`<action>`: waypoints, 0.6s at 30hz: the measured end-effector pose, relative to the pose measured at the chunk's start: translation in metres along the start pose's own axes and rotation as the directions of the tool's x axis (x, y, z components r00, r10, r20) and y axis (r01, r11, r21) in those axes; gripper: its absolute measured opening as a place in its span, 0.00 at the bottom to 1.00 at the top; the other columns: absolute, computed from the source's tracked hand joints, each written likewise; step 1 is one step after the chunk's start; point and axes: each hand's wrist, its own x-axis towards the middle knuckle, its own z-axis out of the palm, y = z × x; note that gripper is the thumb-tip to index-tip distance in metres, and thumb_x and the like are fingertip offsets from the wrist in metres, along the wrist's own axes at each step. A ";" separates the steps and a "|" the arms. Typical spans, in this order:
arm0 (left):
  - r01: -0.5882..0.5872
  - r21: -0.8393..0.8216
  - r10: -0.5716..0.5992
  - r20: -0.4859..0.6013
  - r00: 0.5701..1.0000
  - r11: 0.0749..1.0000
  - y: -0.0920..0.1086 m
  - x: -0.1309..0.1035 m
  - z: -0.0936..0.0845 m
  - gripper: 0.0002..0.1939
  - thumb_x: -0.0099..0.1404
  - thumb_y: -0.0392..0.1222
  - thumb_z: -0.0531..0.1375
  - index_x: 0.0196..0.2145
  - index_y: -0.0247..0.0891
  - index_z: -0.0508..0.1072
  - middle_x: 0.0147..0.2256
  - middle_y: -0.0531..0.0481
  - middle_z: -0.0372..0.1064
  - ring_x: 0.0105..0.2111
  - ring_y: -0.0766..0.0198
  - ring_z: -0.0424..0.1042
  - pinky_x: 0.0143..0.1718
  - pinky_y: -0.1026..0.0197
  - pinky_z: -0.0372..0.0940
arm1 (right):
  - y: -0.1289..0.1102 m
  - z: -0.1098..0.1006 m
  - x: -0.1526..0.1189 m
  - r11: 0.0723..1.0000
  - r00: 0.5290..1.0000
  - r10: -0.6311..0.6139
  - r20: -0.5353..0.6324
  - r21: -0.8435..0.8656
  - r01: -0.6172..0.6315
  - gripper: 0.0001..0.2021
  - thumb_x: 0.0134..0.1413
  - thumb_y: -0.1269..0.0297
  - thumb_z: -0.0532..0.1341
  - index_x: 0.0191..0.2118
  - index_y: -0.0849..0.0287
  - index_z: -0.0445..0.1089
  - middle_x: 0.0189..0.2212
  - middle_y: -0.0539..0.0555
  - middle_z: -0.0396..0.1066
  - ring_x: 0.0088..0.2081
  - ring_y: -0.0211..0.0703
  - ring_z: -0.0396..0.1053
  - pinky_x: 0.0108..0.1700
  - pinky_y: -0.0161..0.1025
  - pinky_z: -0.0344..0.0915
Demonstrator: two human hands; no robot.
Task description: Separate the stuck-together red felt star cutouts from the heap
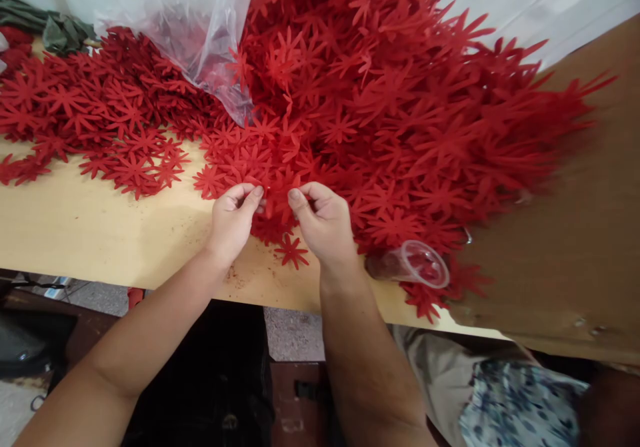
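Observation:
My left hand (235,219) is closed in a pinch over the near edge of a large heap of red flower cut-outs (380,127). Just to its right, my right hand (323,220) pinches too, thumb against bent forefinger. Between the two sets of fingertips is a red flower cut-out (273,200), which blends into the red pile behind it; its outline is hard to make out. One loose red flower (291,252) lies on the tabletop below my hands.
A clear plastic cup (425,263) lies tipped over at the right. Another red heap (100,100) spreads left, beside a clear plastic bag (215,40). A brown panel (560,233) borders the wooden table (100,227). Patterned cloth (520,403) of a person shows lower right.

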 end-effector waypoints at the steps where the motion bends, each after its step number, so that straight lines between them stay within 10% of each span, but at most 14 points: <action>1: 0.007 -0.015 -0.007 -0.006 1.000 1.000 0.000 0.000 0.000 0.09 0.58 0.41 0.58 0.22 0.37 0.66 0.21 0.57 0.63 0.23 0.73 0.61 0.30 0.66 0.59 | 0.000 -0.001 0.001 1.000 1.000 -0.002 -0.001 0.004 0.002 0.21 0.48 0.42 0.58 0.22 0.58 0.61 0.17 0.44 0.52 0.20 0.30 0.47 0.24 0.35 0.50; 11: 0.023 -0.052 -0.026 -0.052 0.998 0.998 -0.003 -0.002 0.003 0.10 0.60 0.38 0.58 0.21 0.37 0.65 0.19 0.59 0.55 0.21 0.74 0.53 0.26 0.67 0.52 | 0.003 0.005 0.016 0.979 0.989 0.081 -0.125 0.198 -0.055 0.22 0.43 0.43 0.62 0.19 0.57 0.60 0.15 0.44 0.53 0.18 0.30 0.48 0.21 0.33 0.47; 18: 0.137 -0.212 -0.178 -0.188 0.966 0.968 0.008 0.002 -0.004 0.11 0.62 0.35 0.55 0.22 0.37 0.62 0.17 0.60 0.56 0.17 0.76 0.54 0.21 0.69 0.50 | 0.032 -0.034 0.043 0.984 0.875 0.051 -0.482 0.174 0.039 0.14 0.52 0.50 0.58 0.26 0.56 0.62 0.21 0.46 0.59 0.21 0.32 0.57 0.25 0.34 0.60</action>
